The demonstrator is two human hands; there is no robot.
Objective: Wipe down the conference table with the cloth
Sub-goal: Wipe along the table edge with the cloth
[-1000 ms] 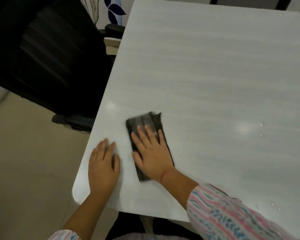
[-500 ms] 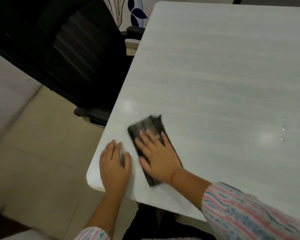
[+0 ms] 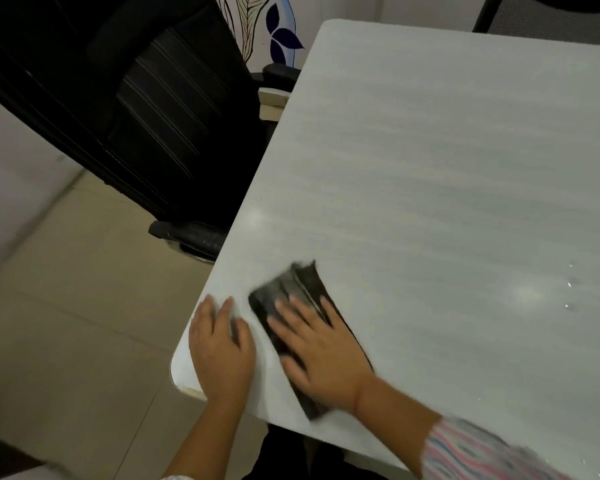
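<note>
At the near left corner of the conference table, I judge the wipe barely begun: the broad pale top runs away far and to the right, and I see no sign that it has been covered. That side gives open room for long strokes. Off the left edge a black chair stands close, its armrest just beside the edge, so strokes there want keeping short. The folded dark cloth lies near the front edge under my right hand, fingers straight, pressing flat. My left hand rests flat on the corner, holding nothing. Small droplets glint toward the right edge, not yet wiped.
</note>
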